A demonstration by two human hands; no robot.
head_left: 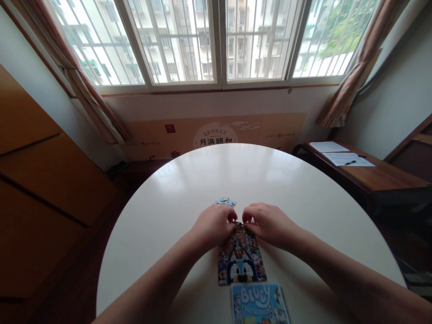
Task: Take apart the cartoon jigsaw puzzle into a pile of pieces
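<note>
A jigsaw puzzle (239, 261) lies on the white round table, its picture crowded with small coloured figures around a large blue dog face. At its upper left edge, my left hand (218, 222) is closed, with the thumb and curled fingers on the border. My right hand (265, 220) grips the upper right edge in the same way. Between the fingertips the puzzle's top edge looks uneven; any single piece there is too small to make out. Just beyond my left hand is a small pile of loose puzzle pieces (225, 201), mostly pale blue.
A blue picture card (258, 303) lettered "BLUEY" lies at the near side of the round table (162, 207). To the right, a wooden side table (391, 173) bears paper sheets (349, 159) and a dark pen (350, 163). Barred windows and curtains are behind.
</note>
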